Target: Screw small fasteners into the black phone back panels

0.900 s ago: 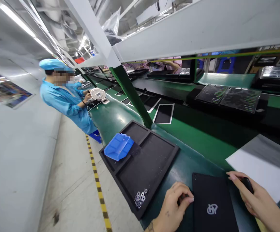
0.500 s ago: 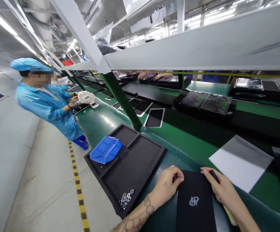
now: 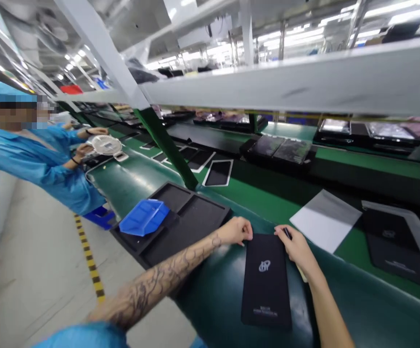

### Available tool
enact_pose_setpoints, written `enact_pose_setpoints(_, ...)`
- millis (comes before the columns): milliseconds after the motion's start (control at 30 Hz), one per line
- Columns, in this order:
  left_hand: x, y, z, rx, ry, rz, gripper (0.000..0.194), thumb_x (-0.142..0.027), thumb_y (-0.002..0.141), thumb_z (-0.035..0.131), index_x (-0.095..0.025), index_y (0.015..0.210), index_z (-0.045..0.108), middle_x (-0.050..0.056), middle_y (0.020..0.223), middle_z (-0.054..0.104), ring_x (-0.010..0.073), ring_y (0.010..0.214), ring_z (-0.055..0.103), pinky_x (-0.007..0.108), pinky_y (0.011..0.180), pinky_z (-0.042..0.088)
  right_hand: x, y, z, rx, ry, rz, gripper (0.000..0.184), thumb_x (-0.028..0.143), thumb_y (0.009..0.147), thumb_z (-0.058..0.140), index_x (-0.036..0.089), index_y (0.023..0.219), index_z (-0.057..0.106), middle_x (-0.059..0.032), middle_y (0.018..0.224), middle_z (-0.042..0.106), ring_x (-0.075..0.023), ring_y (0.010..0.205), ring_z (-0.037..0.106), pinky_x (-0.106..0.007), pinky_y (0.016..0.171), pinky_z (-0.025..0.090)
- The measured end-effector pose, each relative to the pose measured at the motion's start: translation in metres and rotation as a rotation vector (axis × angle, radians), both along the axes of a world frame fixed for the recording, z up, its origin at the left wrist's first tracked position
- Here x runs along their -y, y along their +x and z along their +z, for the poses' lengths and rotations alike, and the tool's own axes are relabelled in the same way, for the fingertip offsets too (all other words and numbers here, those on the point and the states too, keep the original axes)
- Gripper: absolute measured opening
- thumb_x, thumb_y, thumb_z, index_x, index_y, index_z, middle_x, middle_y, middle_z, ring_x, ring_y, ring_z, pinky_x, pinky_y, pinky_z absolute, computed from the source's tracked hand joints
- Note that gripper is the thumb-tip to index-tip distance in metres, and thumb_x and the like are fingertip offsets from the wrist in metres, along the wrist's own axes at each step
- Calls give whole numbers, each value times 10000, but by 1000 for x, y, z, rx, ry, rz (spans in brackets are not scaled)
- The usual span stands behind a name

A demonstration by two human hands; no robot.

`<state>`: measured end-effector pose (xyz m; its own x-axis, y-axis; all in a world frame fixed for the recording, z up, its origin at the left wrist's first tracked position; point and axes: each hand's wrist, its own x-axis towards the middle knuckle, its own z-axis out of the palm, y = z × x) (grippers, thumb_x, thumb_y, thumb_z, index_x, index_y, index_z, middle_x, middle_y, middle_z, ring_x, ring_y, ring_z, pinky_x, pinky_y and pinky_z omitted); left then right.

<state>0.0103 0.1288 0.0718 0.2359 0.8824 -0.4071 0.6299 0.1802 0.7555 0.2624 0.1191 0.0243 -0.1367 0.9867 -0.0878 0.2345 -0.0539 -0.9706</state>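
Note:
A flat black panel (image 3: 266, 285) with a white logo and small white print lies lengthwise on the green belt in front of me. My left hand (image 3: 236, 231) rests at its upper left corner, fingers curled, and I cannot tell whether they grip it. My right hand (image 3: 296, 247) is at its upper right edge, pinching a small dark pen-like tool (image 3: 287, 234). A pale strip (image 3: 302, 273) shows beneath that hand, and I cannot tell what it is.
A black foam tray (image 3: 191, 217) with a blue plastic bin (image 3: 143, 217) lies left of my arm. Right of the panel are a white sheet (image 3: 324, 220) and another black panel (image 3: 389, 241). A co-worker in a blue smock (image 3: 32, 164) stands at the belt's left side, beside a small fan (image 3: 106, 145).
The view has swung, so the bench appears shifted up and left. Both hands now sit at the panel's top edge, and my left forearm covers the washers seen earlier in the tray.

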Motion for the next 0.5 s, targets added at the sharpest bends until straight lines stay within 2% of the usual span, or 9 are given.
enact_pose_setpoints(100,-13,-3,-1,4,-82,-49,77,-115,787,824,-100,775,750,9,693,702,120,588,641,185,534,555,1,2,1,30,-46,61,561,716,954,651,172,1039,763,-18,675,630,-181,627,591,-261,587,474)
enact_pose_setpoints(267,-26,-18,-16,52,-123,-54,101,-168,819,843,-107,878,788,30,799,740,126,750,684,198,663,600,-6,2,-8,28,-96,73,494,639,1001,629,166,1099,735,-15,725,654,-132,586,488,-238,558,417)
enact_pose_setpoints(400,-20,-22,-10,61,-108,-54,132,-199,841,854,-108,917,796,30,792,740,117,757,676,231,741,596,-5,2,-6,-2,-119,58,438,594,1013,639,170,1070,730,-19,742,642,-118,560,436,-238,516,357)
enact_pose_setpoints(500,-18,-22,-6,22,-72,-92,136,-224,853,850,-116,927,814,27,768,735,116,729,647,232,715,549,-4,2,-4,-26,-104,55,413,569,1023,641,167,1063,725,-44,791,669,-125,592,455,-249,549,379)
